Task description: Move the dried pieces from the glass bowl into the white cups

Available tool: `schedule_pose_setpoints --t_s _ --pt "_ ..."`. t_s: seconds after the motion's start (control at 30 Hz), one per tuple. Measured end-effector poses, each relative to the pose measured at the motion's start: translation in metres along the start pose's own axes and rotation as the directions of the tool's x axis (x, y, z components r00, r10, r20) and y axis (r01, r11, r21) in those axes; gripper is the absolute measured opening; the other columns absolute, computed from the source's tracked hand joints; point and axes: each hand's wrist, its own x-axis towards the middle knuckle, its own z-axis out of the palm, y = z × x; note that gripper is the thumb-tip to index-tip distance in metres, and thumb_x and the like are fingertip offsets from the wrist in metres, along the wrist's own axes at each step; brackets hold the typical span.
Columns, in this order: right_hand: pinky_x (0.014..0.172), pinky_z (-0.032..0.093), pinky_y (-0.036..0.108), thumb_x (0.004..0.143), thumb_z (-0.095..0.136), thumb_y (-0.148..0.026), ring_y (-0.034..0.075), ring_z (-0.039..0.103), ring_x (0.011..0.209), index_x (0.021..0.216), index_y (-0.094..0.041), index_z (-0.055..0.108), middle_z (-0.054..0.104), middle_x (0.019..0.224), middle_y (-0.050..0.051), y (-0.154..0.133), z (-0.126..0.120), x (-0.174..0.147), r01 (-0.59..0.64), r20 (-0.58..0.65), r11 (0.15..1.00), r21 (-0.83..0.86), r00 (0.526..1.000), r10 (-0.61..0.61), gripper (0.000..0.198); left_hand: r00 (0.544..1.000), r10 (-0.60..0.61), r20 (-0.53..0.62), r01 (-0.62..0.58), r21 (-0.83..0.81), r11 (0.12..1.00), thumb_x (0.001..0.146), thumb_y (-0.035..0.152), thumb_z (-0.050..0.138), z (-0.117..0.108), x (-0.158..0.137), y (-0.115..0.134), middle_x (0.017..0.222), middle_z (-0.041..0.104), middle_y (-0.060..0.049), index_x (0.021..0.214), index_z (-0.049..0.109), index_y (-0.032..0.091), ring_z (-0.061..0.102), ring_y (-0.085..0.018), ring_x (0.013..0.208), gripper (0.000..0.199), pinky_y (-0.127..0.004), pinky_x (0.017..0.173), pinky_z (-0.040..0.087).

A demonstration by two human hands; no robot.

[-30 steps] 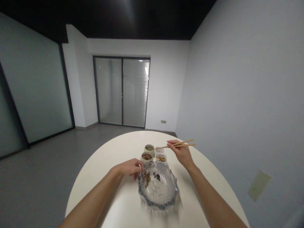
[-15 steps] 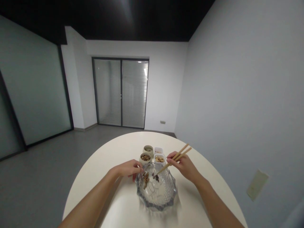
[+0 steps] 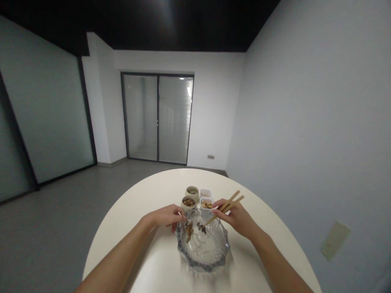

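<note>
A pair of pale wooden chopsticks is grasped by the fingers of the right hand, right of the frame's lower centre, with the blunt ends pointed up and to the right and the tips lowered into a clear glass bowl. The tips are set right at a small cluster of dark pieces on the bowl's inner surface; whether any piece is pinched cannot be told. By the left hand, left of lower centre, the bowl's scalloped rim is touched at its upper left; whether the rim is gripped or merely rested upon cannot be told. Something red, mostly hidden, is seen just below that hand, beside the bowl. Within the bowl, left of the dark cluster, a heap of brown, elongated pieces is gathered. Just above the bowl in the frame, four small containers are grouped: a greenish cup with brown pieces at lower left, a white tub with yellowish pieces at lower right, a second greenish cup at upper left, and a whitish tub at upper right, whose contents are too small to be made out. All is carried by a round white bench. At upper centre-left, glass doors with blinds are framed in dark metal, and the right side is filled by a plain wall.
</note>
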Motion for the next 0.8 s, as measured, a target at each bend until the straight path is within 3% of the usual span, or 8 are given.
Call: schedule_pose_setpoints --t_s 0.3,0.43,0.67,0.8 --pt "0.063 0.054 0.028 0.090 0.064 -0.039 0.019 0.069 0.071 0.097 -0.023 0.072 0.075 0.080 0.004 0.006 -0.001 0.000 0.017 -0.040 0.999 -0.030 0.999 -0.018 0.019 1.000 0.006 0.007 -0.006 0.017 1.000 0.084 0.049 0.053 -0.001 0.000 -0.004 0.058 0.058 0.001 0.088 0.064 0.015 0.054 -0.014 0.049 0.036 -0.021 0.043 0.034" --pt "0.066 0.057 0.030 0.090 0.064 -0.041 0.021 0.070 0.073 0.097 -0.024 0.072 0.074 0.082 0.005 0.006 -0.002 0.004 0.038 -0.124 0.999 -0.005 0.992 -0.038 0.021 1.000 0.016 0.007 -0.016 0.002 1.000 0.083 0.048 0.053 -0.001 0.000 -0.003 0.057 0.057 0.002 0.088 0.063 0.016 0.053 -0.014 0.048 0.035 -0.021 0.043 0.034" --pt "0.061 0.058 0.030 0.087 0.066 -0.044 0.022 0.070 0.075 0.092 -0.022 0.072 0.074 0.083 0.007 0.008 0.002 0.021 0.056 -0.417 0.997 0.043 0.908 -0.033 0.024 1.000 0.008 0.011 -0.008 -0.001 1.000 0.082 0.048 0.053 -0.001 -0.001 0.000 0.056 0.057 0.002 0.087 0.062 0.016 0.056 -0.015 0.050 0.034 -0.021 0.043 0.034" --pt "0.064 0.058 0.032 0.087 0.066 -0.047 0.022 0.070 0.074 0.092 -0.021 0.073 0.075 0.083 0.006 0.015 0.009 0.040 0.090 -0.495 0.995 0.045 0.867 -0.057 0.027 1.000 0.016 0.014 -0.016 -0.006 1.000 0.081 0.047 0.054 -0.001 -0.002 0.003 0.055 0.055 0.003 0.084 0.062 0.016 0.054 -0.014 0.048 0.032 -0.021 0.042 0.032"
